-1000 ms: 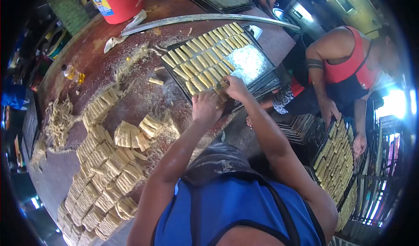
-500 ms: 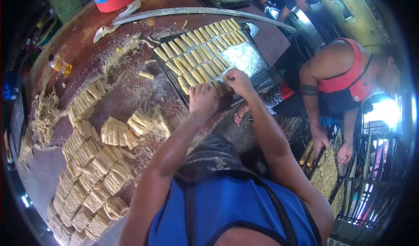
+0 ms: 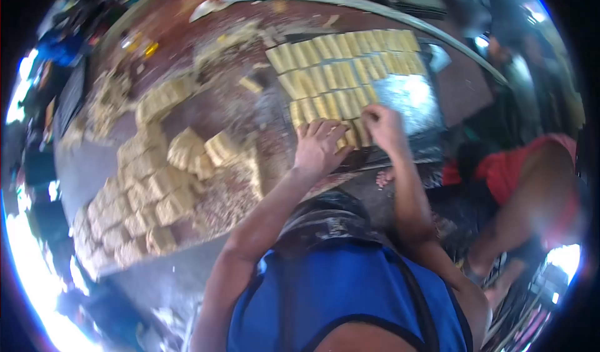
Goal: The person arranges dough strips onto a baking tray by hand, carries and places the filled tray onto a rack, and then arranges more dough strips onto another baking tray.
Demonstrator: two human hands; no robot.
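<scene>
My left hand (image 3: 320, 144) lies over the near edge of a baking tray (image 3: 431, 122), fingers spread across pale yellow dough sticks. Close to its thumb, several short dough sticks (image 3: 345, 138) show between my two hands. My right hand (image 3: 386, 129) has its fingers pinched together at the end of this near row, on a dough stick (image 3: 362, 132) partly covered by the fingers. Farther up the tray, more sticks (image 3: 337, 75) lie side by side in rows. The shiny tray surface shows to their right. Motion blur softens both hands.
Stacked bundles of cut dough strips (image 3: 145, 193) cover the table's left side, with loose scraps (image 3: 109, 102) behind. A long pale curved strip (image 3: 350, 1) runs along the back. A small bottle of yellow liquid (image 3: 150, 49) stands far left. A person in red (image 3: 500, 164) bends at the right.
My view has shifted, so the tray and table appear farther right and higher. Both hands stay at the tray's near row. The person at the right has bent lower.
</scene>
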